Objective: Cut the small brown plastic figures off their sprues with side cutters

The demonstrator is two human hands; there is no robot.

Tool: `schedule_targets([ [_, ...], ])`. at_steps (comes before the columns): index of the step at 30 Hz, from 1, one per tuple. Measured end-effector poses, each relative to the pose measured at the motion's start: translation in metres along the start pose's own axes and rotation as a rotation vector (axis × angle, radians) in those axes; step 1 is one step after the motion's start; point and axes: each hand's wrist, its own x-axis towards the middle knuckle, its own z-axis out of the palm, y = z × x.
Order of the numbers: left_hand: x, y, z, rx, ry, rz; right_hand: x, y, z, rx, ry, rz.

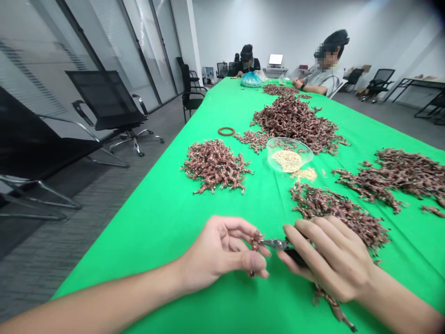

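My left hand (232, 253) pinches a small brown figurine (255, 243) between thumb and fingers; its exact shape is partly hidden. Wrapped round the dark handles of a pair of pliers (276, 243), my right hand (330, 255) is closed. The metal tips of the pliers reach the figurine at my left fingertips. Under my right wrist, a loose brown figurine (334, 308) lies on the green cloth. Just beyond my right hand is a heap of similar brown pieces (340, 211).
A clear plastic bowl (273, 162) holds small golden pieces, with some spilled beside it. Brown heaps lie left (217, 164), behind (294, 118) and right (410, 174). A brown ring (226, 131) rests near the left edge. Two people sit farther along the table; black chairs (107, 99) stand left.
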Motion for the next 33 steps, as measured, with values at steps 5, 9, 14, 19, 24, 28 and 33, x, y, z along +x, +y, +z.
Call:
schedule_targets([
  [5,0.0,0.003,0.001,0.0,0.013,-0.01,0.001,0.0,-0.001,-0.017,0.028,-0.022],
  [9,0.0,0.004,0.002,0.012,0.022,-0.014,0.002,0.0,-0.001,-0.029,0.044,-0.026],
  [14,0.0,0.004,0.003,0.015,0.02,-0.015,0.002,-0.002,-0.001,-0.063,0.061,-0.044],
  [19,0.0,0.003,0.002,0.011,0.026,-0.014,0.002,-0.004,0.0,-0.08,0.061,-0.021],
  [24,0.0,0.002,0.002,0.023,0.021,-0.017,0.001,-0.005,-0.001,-0.101,0.073,-0.052],
  [28,-0.001,0.001,0.003,0.069,0.017,-0.018,0.002,-0.007,-0.001,-0.111,0.085,-0.064],
  [33,-0.003,0.0,0.006,0.39,0.158,0.052,0.005,-0.017,0.002,0.055,-0.011,0.177],
])
